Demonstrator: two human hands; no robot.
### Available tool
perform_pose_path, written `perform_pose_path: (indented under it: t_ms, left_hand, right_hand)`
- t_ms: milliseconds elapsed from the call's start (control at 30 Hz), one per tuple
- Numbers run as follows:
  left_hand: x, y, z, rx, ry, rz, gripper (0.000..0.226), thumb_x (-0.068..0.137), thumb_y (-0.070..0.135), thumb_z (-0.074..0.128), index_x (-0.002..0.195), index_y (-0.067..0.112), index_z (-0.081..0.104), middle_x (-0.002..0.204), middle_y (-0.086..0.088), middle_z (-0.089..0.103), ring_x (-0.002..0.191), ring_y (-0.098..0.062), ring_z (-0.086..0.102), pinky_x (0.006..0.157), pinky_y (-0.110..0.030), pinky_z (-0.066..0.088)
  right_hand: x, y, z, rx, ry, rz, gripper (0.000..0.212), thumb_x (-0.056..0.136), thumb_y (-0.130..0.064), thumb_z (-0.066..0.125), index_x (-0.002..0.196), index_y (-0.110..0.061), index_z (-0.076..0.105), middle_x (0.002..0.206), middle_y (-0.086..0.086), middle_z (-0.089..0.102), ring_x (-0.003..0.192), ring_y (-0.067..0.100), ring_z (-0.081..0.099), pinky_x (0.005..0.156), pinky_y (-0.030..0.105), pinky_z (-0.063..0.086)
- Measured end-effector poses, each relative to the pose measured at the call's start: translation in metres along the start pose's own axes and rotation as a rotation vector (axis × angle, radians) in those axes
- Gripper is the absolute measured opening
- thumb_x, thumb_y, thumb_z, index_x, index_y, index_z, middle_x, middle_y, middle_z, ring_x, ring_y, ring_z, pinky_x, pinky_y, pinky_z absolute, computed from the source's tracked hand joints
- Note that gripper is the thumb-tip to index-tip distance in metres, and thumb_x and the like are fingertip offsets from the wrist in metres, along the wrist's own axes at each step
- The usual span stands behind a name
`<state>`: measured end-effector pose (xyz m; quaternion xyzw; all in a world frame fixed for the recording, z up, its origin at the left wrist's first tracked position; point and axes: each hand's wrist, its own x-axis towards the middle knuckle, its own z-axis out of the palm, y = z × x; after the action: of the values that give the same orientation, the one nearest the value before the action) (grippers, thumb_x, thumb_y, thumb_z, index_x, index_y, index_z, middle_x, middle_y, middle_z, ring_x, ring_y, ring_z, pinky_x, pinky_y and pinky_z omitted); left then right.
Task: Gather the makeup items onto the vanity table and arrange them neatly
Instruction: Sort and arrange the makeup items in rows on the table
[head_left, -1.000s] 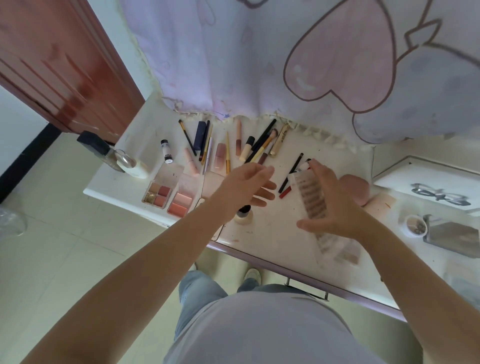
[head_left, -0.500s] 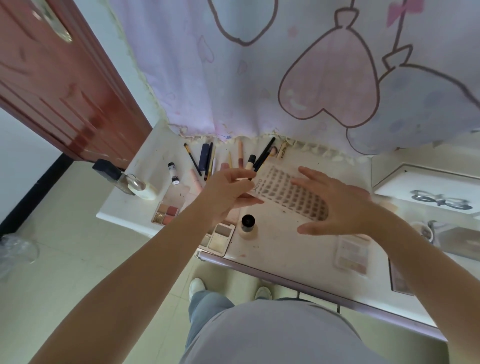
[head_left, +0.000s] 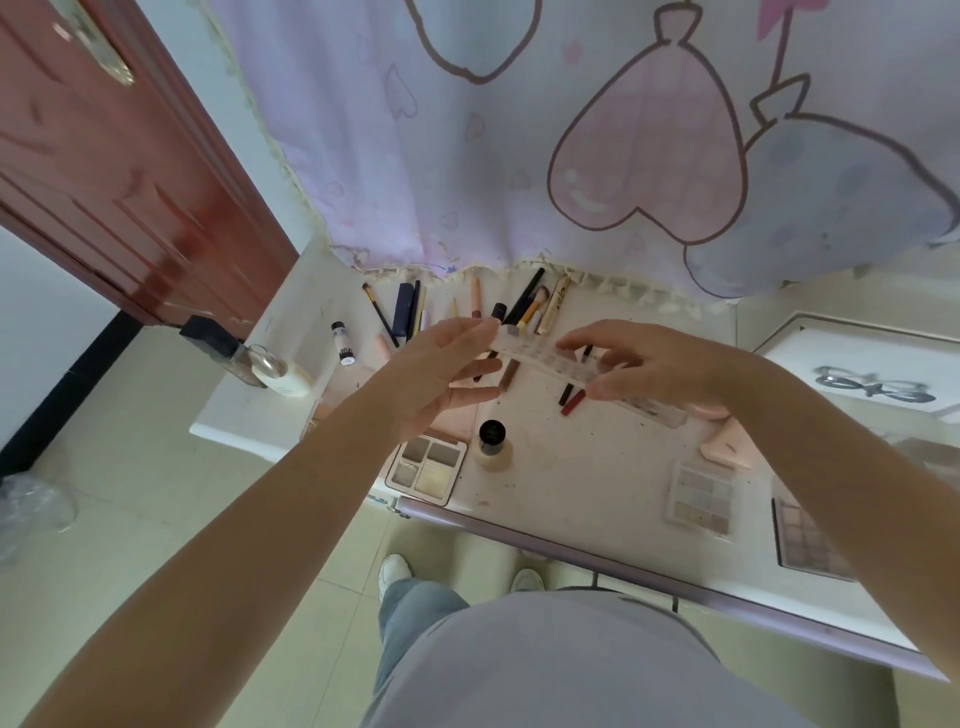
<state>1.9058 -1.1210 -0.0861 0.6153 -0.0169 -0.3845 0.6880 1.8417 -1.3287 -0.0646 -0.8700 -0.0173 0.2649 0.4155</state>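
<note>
The clear palette (head_left: 550, 361) held up between the two hands is motion-blurred, so what's in its little wells can't be made out, and the right hand (head_left: 660, 371) covers a good chunk of its middle. The left hand (head_left: 441, 374) hides the lower ends of the pencils and brushes (head_left: 410, 312) lined up by the curtain, plus most of a pink palette (head_left: 457, 423) under its palm. The right forearm cuts across the purple eyeshadow palette (head_left: 805, 540). The label on the small white tube (head_left: 343, 343) is too tiny to read.
</note>
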Motion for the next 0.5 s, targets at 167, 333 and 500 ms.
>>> perform_pose_path:
  t_ms: [167,333,500]
  left_hand:
    - [-0.001,-0.007,-0.001,-0.097,-0.056,0.084,0.034,0.061,0.034,0.061,0.089,0.020,0.045,0.077,0.008,0.067,0.088,-0.009,0.061,0.082,-0.027,0.050]
    - [0.003,-0.013,0.002,-0.229,-0.020,0.188,0.018,0.076,0.012,0.056,0.086,0.017,0.042,0.068,0.008,0.068,0.071,-0.005,0.067,0.077,-0.022,0.054]
    - [0.005,-0.024,0.004,-0.242,0.082,0.255,0.016,0.080,-0.003,0.055,0.082,0.011,0.047,0.076,0.000,0.064,0.077,-0.012,0.063,0.076,-0.022,0.054]
  right_hand:
    - [-0.001,-0.010,0.004,0.087,-0.044,-0.032,0.066,0.065,-0.046,0.050,0.129,-0.036,0.040,0.099,-0.028,0.047,0.094,0.003,0.057,0.075,0.016,0.042]
    - [0.001,-0.013,0.005,0.060,-0.033,-0.043,0.066,0.065,-0.046,0.050,0.129,-0.035,0.039,0.105,-0.022,0.046,0.102,0.011,0.053,0.089,0.029,0.043]
    - [0.007,-0.011,0.007,0.122,-0.043,-0.084,0.041,0.071,-0.039,0.050,0.112,-0.045,0.049,0.123,-0.013,0.048,0.101,0.008,0.054,0.088,0.025,0.044]
